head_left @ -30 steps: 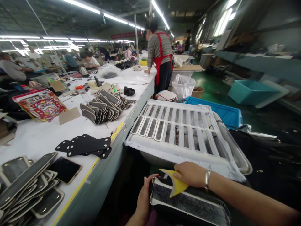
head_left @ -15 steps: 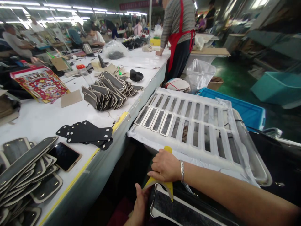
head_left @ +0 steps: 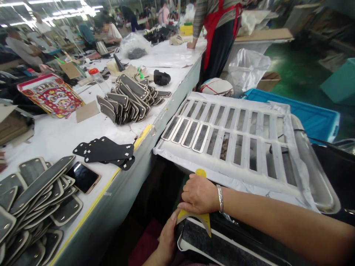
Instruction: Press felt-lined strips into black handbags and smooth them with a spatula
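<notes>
Yellow sheet gripped in right hand at end of white-edged dark panel

A curved yellow sheet (head_left: 206,220) is gripped in the right hand (head_left: 198,195), the fingers being folded over it; yellow is exposed both above and below the knuckles. A silver-coloured bracelet (head_left: 220,198) is worn on the right wrist. The sheet is positioned over the near left end of a white-edged dark panel (head_left: 213,242), which is cut off by the lower edge of the view. The left hand (head_left: 167,232) is placed beside that same end, its thumb raised close to the sheet; whether anything is gripped by its fingers cannot be told, as they are partly hidden.

Beyond the hands, four white-edged strips (head_left: 190,134) are laid side by side on a white slotted rack (head_left: 212,159). On the white-covered table (head_left: 61,138) to the left, black cut-outs (head_left: 105,151) are stacked near a smartphone (head_left: 84,177), and pale-edged grey pieces (head_left: 41,199) are heaped at the near corner. A blue plastic bin (head_left: 294,114) is seen behind the rack. A red apron (head_left: 219,22) is worn by a co-worker at the table's far side.
</notes>
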Demonstrator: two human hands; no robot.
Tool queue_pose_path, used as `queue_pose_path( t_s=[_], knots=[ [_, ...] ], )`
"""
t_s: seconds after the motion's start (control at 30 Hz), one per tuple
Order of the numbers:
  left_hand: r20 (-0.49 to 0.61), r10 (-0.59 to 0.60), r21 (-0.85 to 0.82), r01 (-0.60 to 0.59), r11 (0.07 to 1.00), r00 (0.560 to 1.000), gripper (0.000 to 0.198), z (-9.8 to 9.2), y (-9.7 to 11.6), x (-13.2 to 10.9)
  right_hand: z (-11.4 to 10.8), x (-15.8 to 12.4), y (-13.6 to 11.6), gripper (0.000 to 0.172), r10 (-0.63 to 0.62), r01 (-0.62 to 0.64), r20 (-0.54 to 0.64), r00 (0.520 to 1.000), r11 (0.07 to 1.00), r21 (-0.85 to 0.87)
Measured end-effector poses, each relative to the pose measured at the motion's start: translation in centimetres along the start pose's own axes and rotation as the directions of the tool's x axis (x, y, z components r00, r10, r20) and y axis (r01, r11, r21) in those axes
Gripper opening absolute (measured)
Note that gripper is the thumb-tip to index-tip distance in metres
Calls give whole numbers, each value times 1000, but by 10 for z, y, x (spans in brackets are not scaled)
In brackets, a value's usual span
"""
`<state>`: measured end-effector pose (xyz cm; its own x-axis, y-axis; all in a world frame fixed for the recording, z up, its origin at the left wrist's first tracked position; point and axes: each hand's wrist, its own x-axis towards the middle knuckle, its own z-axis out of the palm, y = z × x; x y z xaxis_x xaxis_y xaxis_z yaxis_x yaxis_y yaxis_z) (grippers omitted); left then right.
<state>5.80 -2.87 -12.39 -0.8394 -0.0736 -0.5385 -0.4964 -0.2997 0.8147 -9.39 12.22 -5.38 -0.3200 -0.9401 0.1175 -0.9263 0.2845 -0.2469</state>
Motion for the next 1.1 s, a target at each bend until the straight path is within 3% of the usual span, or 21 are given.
queue_pose_path(
  t_s=[0.07, 0.13, 0.23, 0.37, 0.5, 0.77, 0.9, 1.1],
  knots=[
    [139, 125, 115, -142, 983, 982, 49, 1, 12, -1, -2, -4, -3, 52, 36, -36, 59, 998, 999, -2],
    [260, 161, 163, -207, 965, 952, 49, 7, 28, -1, -5, -9, -6, 57, 92, -91, 129, 987, 996, -14],
    [361, 123, 178, -197, 964, 924, 47, 17, 46, 0, -10, -16, -10, 63, 189, -188, 235, 953, 982, -28],
    [446, 97, 165, -188, 968, 890, 48, 22, 51, 4, -16, -26, -15, 68, 301, -314, 322, 898, 949, -11],
    [452, 61, 178, -157, 971, 890, 47, 14, 47, 10, -19, -29, -19, 71, 347, -366, 338, 875, 931, -9],
    [429, 14, 261, -139, 955, 903, 54, -2, 47, 13, -18, -12, -17, 66, 303, -313, 344, 889, 949, -26],
    [393, -13, 289, -111, 951, 919, 56, 1, 52, 11, -16, -7, -17, 64, 310, -331, 365, 878, 944, -5],
    [466, 13, 359, -202, 911, 885, 45, 15, 66, 9, -12, -21, -17, 70, 346, -387, 379, 858, 921, 35]
  ],
)
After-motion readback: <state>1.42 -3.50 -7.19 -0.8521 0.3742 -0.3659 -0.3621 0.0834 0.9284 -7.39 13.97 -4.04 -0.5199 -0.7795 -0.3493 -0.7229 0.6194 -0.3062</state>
